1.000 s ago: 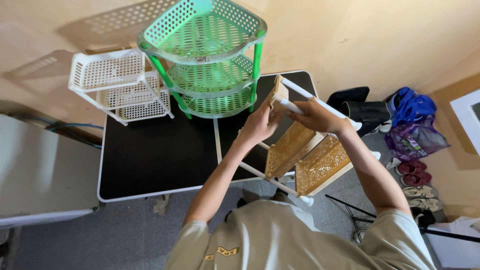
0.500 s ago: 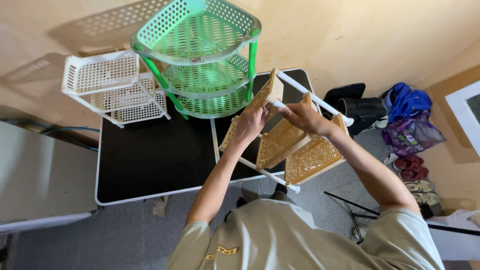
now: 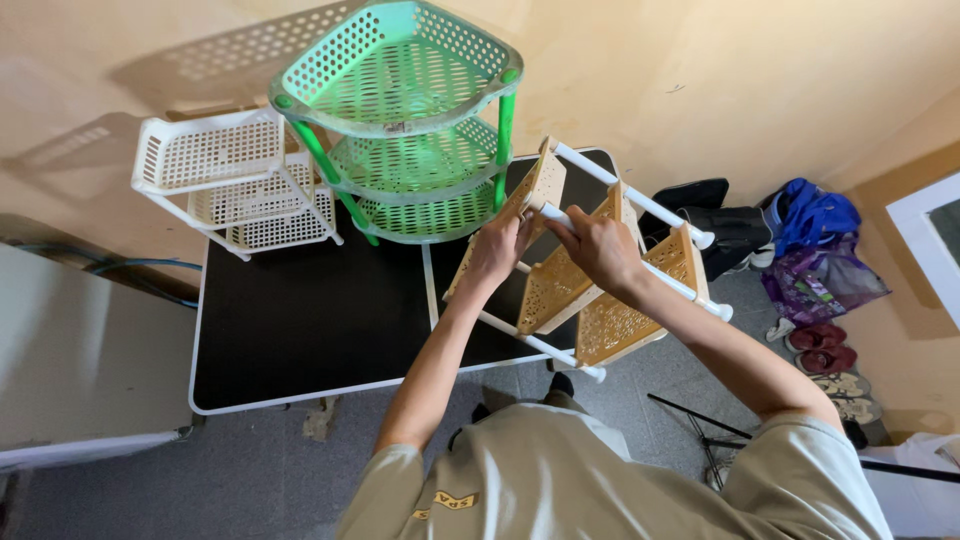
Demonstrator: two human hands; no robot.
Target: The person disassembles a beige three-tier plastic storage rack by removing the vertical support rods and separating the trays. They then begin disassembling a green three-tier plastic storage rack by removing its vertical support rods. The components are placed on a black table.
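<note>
In the head view, a green three-tier rack [image 3: 405,130] and a white rack [image 3: 225,180] are seen bare on the black table [image 3: 300,320] at upper left. A tan three-shelf rack [image 3: 600,280], tilted at centre, is partly hidden by the hands. Its top shelf is gripped by the left hand [image 3: 497,252], while a white pole [image 3: 560,218] is clasped by the right hand [image 3: 598,250].

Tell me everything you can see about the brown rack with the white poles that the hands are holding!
The tan rack looks like plastic, with three lacy, hole-patterned shelves joined by white poles. It lies tipped on its side, partly over the right edge of the black table, its far end sticking out above the floor. The left hand grips the top shelf and the right hand wraps a white pole. The green rack stands just behind it.
</note>
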